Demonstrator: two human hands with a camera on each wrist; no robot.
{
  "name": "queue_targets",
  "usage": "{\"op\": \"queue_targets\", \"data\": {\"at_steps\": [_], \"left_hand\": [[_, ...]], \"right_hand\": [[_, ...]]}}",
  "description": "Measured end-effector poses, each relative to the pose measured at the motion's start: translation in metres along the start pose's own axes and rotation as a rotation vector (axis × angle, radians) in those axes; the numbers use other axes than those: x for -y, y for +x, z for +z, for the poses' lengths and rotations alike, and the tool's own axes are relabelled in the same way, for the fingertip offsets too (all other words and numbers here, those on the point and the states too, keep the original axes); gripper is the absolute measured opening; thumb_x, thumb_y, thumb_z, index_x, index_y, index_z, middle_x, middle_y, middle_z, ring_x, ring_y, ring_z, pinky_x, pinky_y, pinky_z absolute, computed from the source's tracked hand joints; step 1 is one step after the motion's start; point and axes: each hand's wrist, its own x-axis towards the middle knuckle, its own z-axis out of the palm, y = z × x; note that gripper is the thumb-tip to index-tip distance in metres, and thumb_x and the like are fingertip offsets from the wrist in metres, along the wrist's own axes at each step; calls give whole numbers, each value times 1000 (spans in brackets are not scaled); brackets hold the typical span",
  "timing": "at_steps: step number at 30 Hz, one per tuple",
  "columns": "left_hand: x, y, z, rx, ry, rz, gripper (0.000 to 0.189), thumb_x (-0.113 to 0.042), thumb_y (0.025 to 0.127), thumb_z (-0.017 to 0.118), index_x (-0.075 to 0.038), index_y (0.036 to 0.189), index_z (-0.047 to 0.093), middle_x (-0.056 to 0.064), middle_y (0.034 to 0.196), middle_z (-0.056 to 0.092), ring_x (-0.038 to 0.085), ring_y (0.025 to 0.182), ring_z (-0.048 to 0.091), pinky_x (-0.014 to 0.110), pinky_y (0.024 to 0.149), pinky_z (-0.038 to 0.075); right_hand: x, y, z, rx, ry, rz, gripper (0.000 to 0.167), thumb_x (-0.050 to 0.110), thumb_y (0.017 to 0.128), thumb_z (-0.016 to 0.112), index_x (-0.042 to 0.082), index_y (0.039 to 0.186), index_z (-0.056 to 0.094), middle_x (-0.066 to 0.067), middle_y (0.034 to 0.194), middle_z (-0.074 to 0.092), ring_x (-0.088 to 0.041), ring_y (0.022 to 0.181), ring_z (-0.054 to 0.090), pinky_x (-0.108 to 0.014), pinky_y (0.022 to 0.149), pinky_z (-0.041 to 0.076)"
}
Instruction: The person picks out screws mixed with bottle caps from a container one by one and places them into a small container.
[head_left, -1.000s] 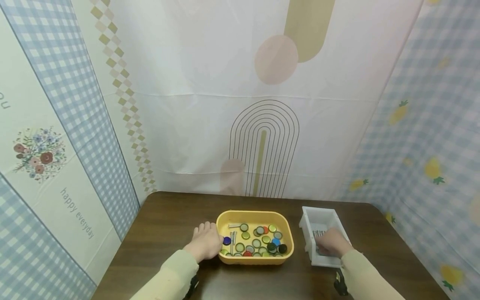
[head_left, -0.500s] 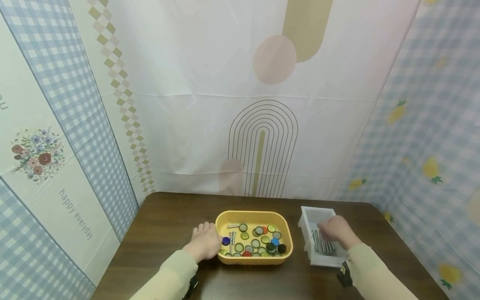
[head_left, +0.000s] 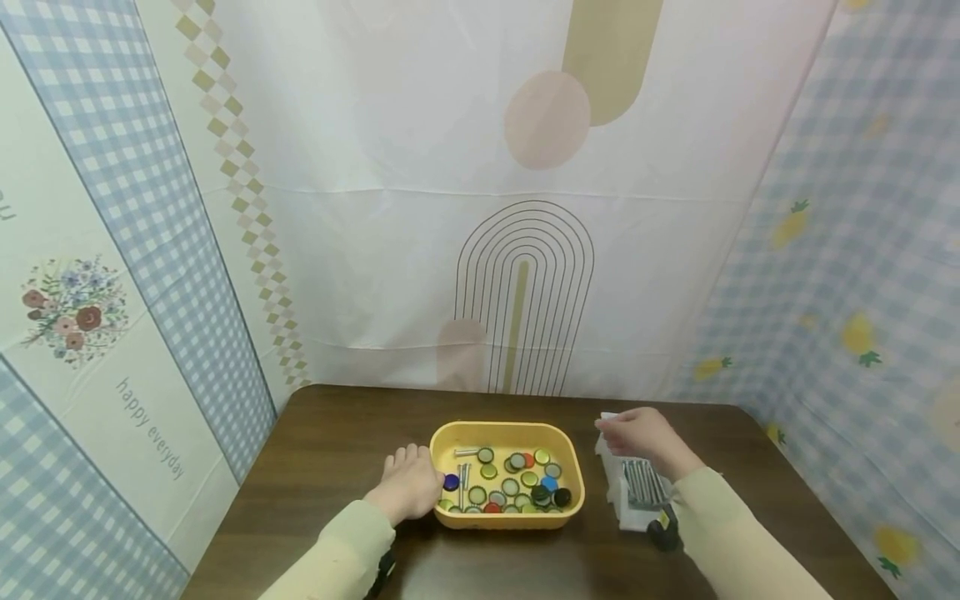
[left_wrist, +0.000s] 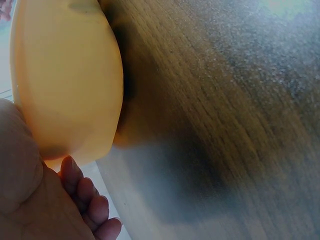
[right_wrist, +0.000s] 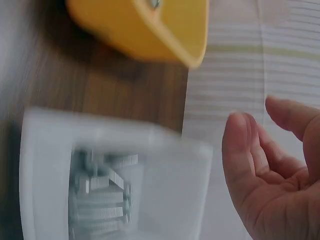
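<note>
My left hand [head_left: 411, 483] holds the left end of a yellow bin [head_left: 510, 521], its thumb side at the rim. In the left wrist view, the curled fingers [left_wrist: 99, 207] lie by the bin's outer wall. Bottle caps [head_left: 510, 487] of several colours and a few silver screws [head_left: 467, 452] lie scattered inside the bin. My right hand [head_left: 647, 435] hovers above a white bin [head_left: 633, 518]. Its thumb and fingers are loosely bent and apart, with nothing between them. Silver screws [head_left: 643, 483] lie side by side in the white bin, seen blurred in the right wrist view.
Both bins stand on a dark brown wooden table [head_left: 337, 417], with a strip of tabletop between them. A patterned cloth [head_left: 375, 250] hangs right behind the table's far edge, and a checked cloth [head_left: 810, 333] hangs on the right side.
My right hand has risen out of the white bin and moved up and away from the screws, which now show. My left hand stays at the yellow bin.
</note>
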Motion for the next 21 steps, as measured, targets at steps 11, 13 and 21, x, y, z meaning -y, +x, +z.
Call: {"op": "queue_targets", "data": {"at_steps": [11, 13, 21], "left_hand": [[2, 0, -1, -21, 12, -6, 35, -31, 95, 53, 3, 105, 51, 12, 93, 42, 30, 89, 39, 50, 85, 31], [1, -1, -2, -29, 9, 0, 34, -30, 95, 53, 2, 103, 51, 12, 92, 43, 30, 90, 40, 50, 85, 32], [-7, -4, -6, -25, -6, 10, 34, -30, 94, 54, 3, 104, 51, 13, 93, 43, 31, 90, 40, 51, 86, 32]], "right_hand": [[33, 18, 100, 189, 143, -6, 18, 12, 87, 70, -6, 87, 70, -18, 79, 66, -21, 68, 65, -40, 74, 55], [37, 20, 116, 229, 142, 13, 21, 13, 88, 70, -8, 86, 69, -16, 75, 66, -18, 63, 64, -39, 72, 55], [46, 22, 167, 256, 68, 85, 22, 11, 88, 69, -11, 86, 68, -10, 66, 63, -13, 55, 59, -33, 63, 54]]}}
